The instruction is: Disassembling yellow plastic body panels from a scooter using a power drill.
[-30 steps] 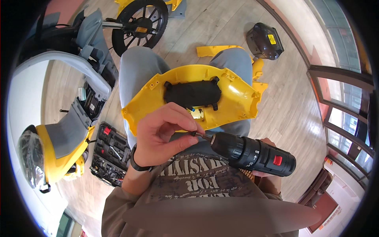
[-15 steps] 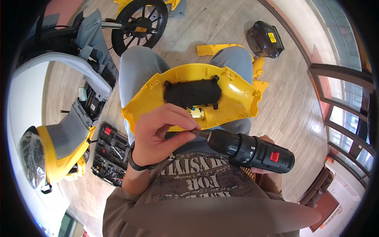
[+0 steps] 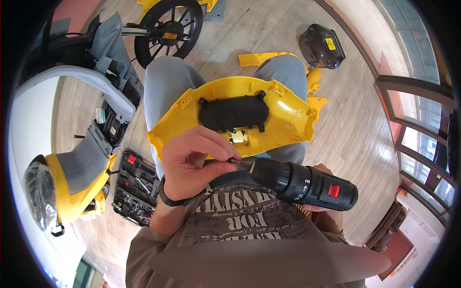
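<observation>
My right hand [image 3: 323, 169] is wrapped round a black cordless drill [image 3: 307, 186] with a red switch, its bit [image 3: 244, 164] pointing left. At the bit's tip, the thumb and forefinger of my left hand [image 3: 194, 161] pinch a small dark screw [image 3: 232, 160], mostly covered by the fingertips. A curved yellow plastic panel [image 3: 290, 127] lies across my thighs, inner side up, just beyond both hands. Fixed in its middle is a black oblong housing [image 3: 234, 114] with corner tabs. A small blue-tipped piece [image 3: 234, 130] sits at the housing's near edge.
On the left, an open toolbox [image 3: 137, 187] lies on the floor beside a partly stripped yellow and grey scooter [image 3: 86, 168]. Its spoked wheel [image 3: 169, 36] stands ahead. Beyond my right knee are yellow trim pieces [image 3: 261, 59] and a dark glossy case [image 3: 322, 46].
The drill and its bit have shifted slightly left against my left fingertips. More of the dark screw shows at the bit's tip. The yellow panel stays in place on my lap.
</observation>
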Available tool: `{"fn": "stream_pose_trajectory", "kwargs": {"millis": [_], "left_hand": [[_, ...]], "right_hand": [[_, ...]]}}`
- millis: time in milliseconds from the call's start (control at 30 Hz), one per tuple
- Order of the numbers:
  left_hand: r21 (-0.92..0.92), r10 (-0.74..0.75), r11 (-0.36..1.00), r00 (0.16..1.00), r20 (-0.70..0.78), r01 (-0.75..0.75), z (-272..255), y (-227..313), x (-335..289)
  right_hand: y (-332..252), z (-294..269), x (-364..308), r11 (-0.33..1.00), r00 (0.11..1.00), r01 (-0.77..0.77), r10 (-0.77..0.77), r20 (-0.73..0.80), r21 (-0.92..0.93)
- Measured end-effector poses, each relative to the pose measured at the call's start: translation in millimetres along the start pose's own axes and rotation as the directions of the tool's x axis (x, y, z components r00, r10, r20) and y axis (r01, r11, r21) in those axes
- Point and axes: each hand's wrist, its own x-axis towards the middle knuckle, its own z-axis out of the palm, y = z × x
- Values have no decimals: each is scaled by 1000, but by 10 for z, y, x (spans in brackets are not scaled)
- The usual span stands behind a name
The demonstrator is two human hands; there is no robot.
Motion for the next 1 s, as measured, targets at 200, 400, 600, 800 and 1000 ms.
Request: {"fn": "stream_pose_trajectory", "kwargs": {"millis": [200, 400, 600, 800, 1000], "left_hand": [[43, 78, 996, 997, -6, -77, 18, 29, 29], [286, 135, 948, 990, 47, -143, -14, 154, 70], [270, 15, 963, 999, 51, -28, -37, 162, 67], [237, -26, 971, 999, 42, 15, -35, 176, 48], [238, -68, 969, 997, 24, 60, -19, 118, 27]], "right_hand": [[-34, 14, -35, 989, 992, -126, 126, 5, 75], [-170, -2, 45, 964, 963, -267, 267, 31, -10], [-234, 4, 46, 878, 878, -479, 479, 21, -19], [-207, -26, 64, 908, 914, -392, 403, 44, -150], [-178, 5, 92, 968, 974, -222, 225, 13, -121]]}}
